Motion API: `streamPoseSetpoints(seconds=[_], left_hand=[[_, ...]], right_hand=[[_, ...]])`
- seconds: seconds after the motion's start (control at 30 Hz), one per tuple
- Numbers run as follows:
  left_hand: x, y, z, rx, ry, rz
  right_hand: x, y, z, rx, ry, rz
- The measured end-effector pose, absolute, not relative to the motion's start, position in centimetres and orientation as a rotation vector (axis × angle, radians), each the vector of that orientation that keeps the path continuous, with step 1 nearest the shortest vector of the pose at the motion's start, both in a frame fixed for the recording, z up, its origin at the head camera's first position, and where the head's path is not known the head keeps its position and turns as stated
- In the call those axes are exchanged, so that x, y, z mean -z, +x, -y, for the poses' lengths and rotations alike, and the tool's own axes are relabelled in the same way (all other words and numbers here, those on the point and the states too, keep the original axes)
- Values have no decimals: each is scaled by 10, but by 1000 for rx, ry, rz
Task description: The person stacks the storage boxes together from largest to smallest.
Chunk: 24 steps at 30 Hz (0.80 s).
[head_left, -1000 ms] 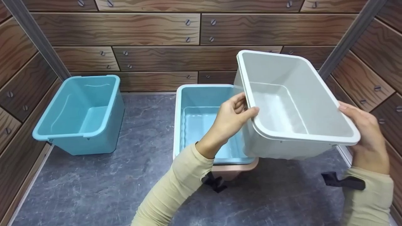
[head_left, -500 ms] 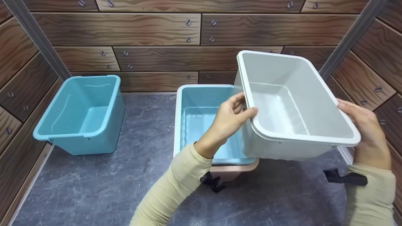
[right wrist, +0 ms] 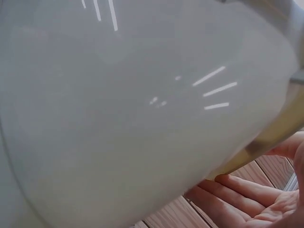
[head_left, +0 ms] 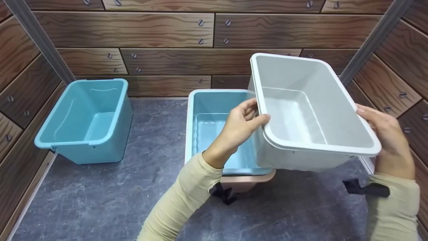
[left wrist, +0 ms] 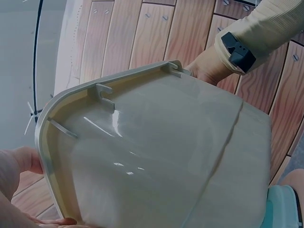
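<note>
A light grey plastic storage bin point(head_left: 307, 160) is held up at the right, its open top tilted toward the head camera. My left hand point(head_left: 238, 125) grips the bin's left rim, thumb over the edge and fingers under it. On the opposite rim, my right hand point(head_left: 389, 139) holds on with the thumb on top; in the right wrist view its fingers point(right wrist: 237, 197) lie beneath the lip. Below, a light blue bin point(head_left: 191, 130) sits nested inside a pink bin point(head_left: 240, 184); the grey bin overlaps their right side in the head view.
A turquoise bin point(head_left: 97, 154) stands apart on the left, by the side wall. Wood-patterned panels point(head_left: 160, 62) enclose the back and both sides. The base is a dark grey marbled surface point(head_left: 110, 201).
The grey bin and both hands have shifted slightly left over the last half second. Both hands keep their hold, and the other bins stay in place.
</note>
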<state>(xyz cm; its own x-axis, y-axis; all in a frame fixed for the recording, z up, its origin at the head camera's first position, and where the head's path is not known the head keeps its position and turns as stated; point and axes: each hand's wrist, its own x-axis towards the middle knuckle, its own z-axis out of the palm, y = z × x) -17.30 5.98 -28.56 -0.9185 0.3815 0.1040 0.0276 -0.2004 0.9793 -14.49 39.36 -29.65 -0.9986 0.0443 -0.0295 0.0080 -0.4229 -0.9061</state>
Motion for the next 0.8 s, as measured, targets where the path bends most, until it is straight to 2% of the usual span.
streamPoseSetpoints(seconds=[0.8], left_hand=[[288, -172, -41, -2167, 495, -1880]], right_hand=[[295, -149, -378, -2547, -57, 1753]])
